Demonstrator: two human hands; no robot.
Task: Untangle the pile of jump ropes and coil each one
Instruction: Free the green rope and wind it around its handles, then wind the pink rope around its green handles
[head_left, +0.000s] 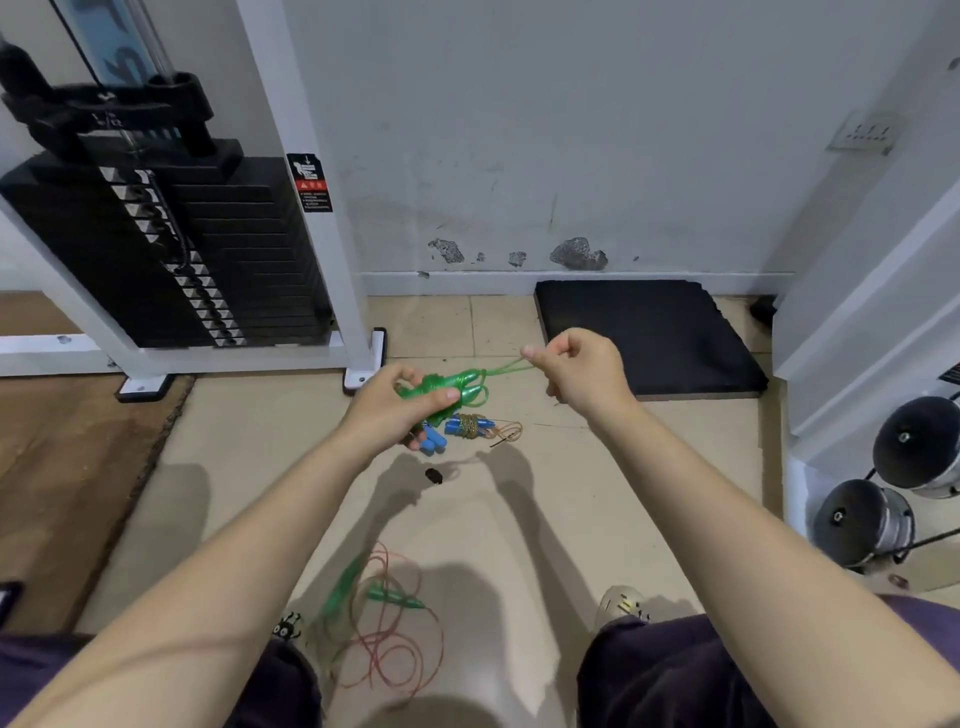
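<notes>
Finishing the coil: left hand (400, 410) gripping green jump rope (441, 387) bundle, right hand (576, 371) fingers pinching its tail, likely needing tucking next

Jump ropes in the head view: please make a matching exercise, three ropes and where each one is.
Things:
1. green rope bundle
2. blue-handled rope
3. loose red and green ropes

Places:
A. on the floor near the knees
B. held in the hands (left hand, right hand)
C. on the floor just under the left hand, coiled

Pairs: 1-B, 2-C, 3-A
</notes>
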